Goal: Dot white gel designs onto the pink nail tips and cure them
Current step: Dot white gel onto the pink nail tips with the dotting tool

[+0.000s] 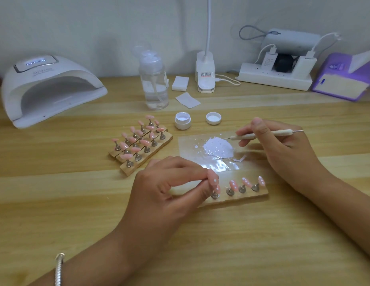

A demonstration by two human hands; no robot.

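Dotted pink nail tip [212,179]: pinched between thumb and forefinger of the left hand [169,188], just above the near wooden holder strip [242,196]. Dotting tool [260,134]: gripped in the curled fingers of the right hand [283,145], point laid at the white gel patch [218,146].

Dotted pink nail tips [246,182] on near wooden strip [242,198]; white gel puddle [218,146] on clear sheet [188,149].
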